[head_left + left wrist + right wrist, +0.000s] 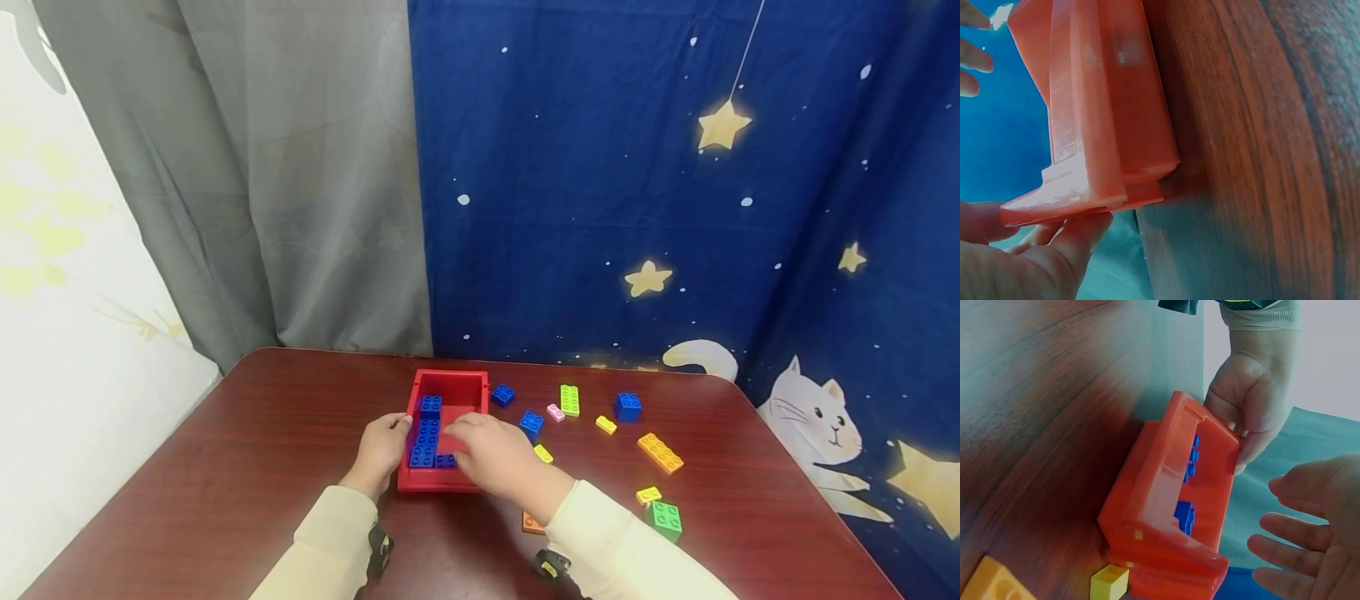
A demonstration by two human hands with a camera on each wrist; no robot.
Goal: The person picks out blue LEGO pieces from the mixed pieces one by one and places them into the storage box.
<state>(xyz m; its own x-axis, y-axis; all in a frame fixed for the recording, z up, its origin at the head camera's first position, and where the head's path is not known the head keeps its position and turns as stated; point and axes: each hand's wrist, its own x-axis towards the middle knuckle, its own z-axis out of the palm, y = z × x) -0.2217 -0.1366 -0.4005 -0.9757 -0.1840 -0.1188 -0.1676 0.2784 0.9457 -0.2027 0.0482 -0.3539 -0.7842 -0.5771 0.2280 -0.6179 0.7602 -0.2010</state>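
Observation:
A red box [431, 481] stands on the table with its open side up. Along its left side lies a row of blue bricks [428, 433], and another blue brick [445, 460] lies along the near side, partly covered by my right hand. My left hand [384, 450] pinches the box's left rim between thumb and fingers, also visible in the left wrist view on the rim [1085, 181]. Above the box's right half hovers my right hand [487, 450]; its fingers [1297, 531] are spread and loosely bent, with nothing between them in the right wrist view.
Loose bricks lie right of the box: blue [531, 425], lime [570, 400], pink [556, 412], yellow [606, 425], orange [661, 452] and green [664, 518]. A yellow brick [1109, 583] sits close by the box's right side. Curtains [600, 208] hang behind the table [300, 433].

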